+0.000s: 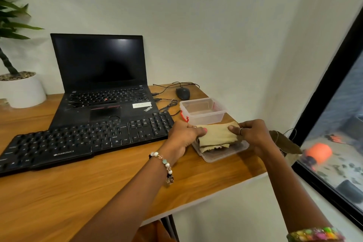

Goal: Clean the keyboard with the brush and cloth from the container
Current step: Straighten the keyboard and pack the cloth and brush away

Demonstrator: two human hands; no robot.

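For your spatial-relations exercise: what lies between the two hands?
In the head view, the cloth spans between the left hand and right hand.

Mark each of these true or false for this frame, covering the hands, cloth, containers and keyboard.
1. Both hands grip the cloth. True: left hand and right hand hold its ends.
2. The cloth lies on the keyboard. False: it is over the near container.
3. The far container with the red latch has a lid on. False: it is open.
4. The laptop screen is dark. True.
5. The mouse is right of the laptop. True.
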